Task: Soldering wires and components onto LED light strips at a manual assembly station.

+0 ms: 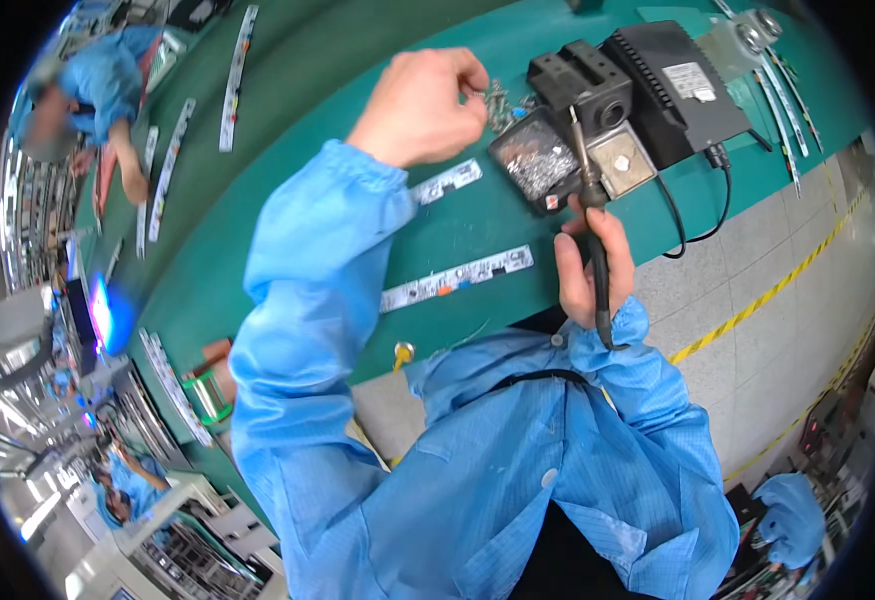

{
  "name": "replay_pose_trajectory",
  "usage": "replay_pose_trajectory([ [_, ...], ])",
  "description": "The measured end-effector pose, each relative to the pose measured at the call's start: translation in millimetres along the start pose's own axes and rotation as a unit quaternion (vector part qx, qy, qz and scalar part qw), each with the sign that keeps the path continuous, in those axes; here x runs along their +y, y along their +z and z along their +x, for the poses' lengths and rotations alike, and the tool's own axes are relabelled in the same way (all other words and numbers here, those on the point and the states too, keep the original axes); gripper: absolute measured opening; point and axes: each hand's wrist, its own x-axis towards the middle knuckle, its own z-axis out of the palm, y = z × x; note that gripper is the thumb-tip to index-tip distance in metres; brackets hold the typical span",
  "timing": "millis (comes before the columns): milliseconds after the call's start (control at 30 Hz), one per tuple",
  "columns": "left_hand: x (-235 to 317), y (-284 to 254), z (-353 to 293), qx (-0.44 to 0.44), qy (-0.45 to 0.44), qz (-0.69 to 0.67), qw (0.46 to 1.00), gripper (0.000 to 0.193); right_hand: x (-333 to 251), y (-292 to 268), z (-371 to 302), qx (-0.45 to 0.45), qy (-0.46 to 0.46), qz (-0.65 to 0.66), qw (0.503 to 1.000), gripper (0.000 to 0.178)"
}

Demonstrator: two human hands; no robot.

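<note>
My right hand [595, 262] is wrapped round a soldering iron [600, 240], whose metal tip points away from me. Over the green bench, my left hand [426, 108] has its fingers curled in a pinch beside a small pile of loose components [501, 106]; whatever it may hold is hidden. Below that hand lies a short strip of circuit board [448, 182], partly covered by my sleeve. A longer circuit board strip [473, 272] with small parts on it lies nearer to me. Between my hands stands a dark tray [498, 152] of shiny metal bits.
A black iron stand [580, 78] with a sponge dish [626, 160] stands beside a black soldering station [673, 95], its cable hanging off the bench edge. More board strips [783, 110] lie far right. A solder spool [208, 398] sits left. A co-worker [108, 85] works across the bench.
</note>
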Motion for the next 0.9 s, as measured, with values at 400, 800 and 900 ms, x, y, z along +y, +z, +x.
replay_pose_trajectory([
  [400,3.2,-42.3,-216.5,0.085,-0.075,-0.232,0.966,0.017,-32.0,21.6,11.6,-0.23,-0.109,-0.155,0.954,0.051],
  [800,-17.4,4.1,-264.4,0.154,-0.144,-0.645,0.734,0.013,-15.3,28.2,-9.3,-0.152,-0.196,-0.102,0.963,0.051],
  [900,-14.3,2.1,-260.8,0.135,-0.176,-0.665,0.714,0.011,-16.6,28.7,-8.3,-0.152,-0.193,-0.099,0.964,0.049],
])
